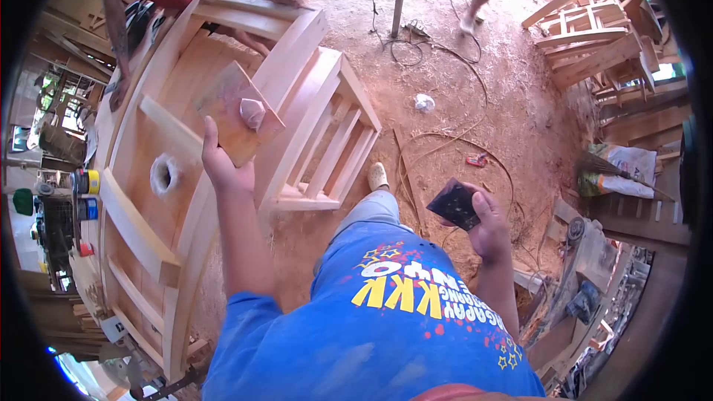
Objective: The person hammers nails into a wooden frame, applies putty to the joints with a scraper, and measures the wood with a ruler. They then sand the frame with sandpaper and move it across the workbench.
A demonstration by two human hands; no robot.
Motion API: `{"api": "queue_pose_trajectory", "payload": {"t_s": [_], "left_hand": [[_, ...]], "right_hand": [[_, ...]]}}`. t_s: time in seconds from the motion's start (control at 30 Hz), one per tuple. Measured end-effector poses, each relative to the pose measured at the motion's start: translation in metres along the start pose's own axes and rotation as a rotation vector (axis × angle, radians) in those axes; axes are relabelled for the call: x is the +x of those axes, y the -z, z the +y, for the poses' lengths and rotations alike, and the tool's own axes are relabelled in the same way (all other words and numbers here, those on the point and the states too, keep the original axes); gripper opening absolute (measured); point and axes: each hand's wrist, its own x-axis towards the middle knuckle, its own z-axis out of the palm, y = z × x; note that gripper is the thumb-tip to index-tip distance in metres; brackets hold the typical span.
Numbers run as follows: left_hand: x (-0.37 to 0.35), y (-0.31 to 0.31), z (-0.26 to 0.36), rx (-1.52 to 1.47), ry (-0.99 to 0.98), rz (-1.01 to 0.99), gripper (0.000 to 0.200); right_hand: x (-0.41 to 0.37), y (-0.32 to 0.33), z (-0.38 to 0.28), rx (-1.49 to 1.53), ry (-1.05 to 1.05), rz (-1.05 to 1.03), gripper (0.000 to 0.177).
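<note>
Left of centre, the left hand [227, 168] clasps a board [223, 120] bearing a pale lump [252, 113]; right of centre, the right hand [489, 229] firmly pinches a dark plate [454, 205], seemingly a carrying step, next calling for steady levelness.

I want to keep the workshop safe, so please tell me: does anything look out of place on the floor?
Yes. A long cord lies in loose loops across the dusty floor, near a white lump and a small red object. They seem left where people walk.
</note>
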Motion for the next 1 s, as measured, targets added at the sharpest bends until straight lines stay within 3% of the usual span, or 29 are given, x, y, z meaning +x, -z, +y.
{"api": "queue_pose_trajectory", "payload": {"t_s": [0.2,0.3,0.4,0.5,0.77,1.0], "left_hand": [[0.108,-0.034,-0.033,0.011,-0.044,0.105,0.063],[0.129,-0.052,-0.036,0.036,-0.06,0.209,0.066],[0.15,-0.056,-0.043,0.081,-0.089,0.297,0.067],[0.156,-0.046,-0.053,0.123,-0.113,0.333,0.067],[0.161,-0.055,-0.072,0.099,-0.175,0.516,0.072],[0.176,-0.076,-0.083,0.331,-0.286,0.726,0.065]], "right_hand": [[0.109,0.024,-0.065,-0.047,-0.019,0.054,0.068],[0.178,0.016,-0.093,-0.226,-0.002,-0.066,0.066],[0.25,-0.014,-0.111,-0.221,-0.111,-0.162,0.047],[0.332,-0.042,-0.121,-0.478,-0.136,-0.322,0.038],[0.574,-0.088,-0.076,-0.531,-0.077,-0.876,0.041],[0.666,-0.128,-0.052,-0.5,-0.179,-1.256,0.051]]}}
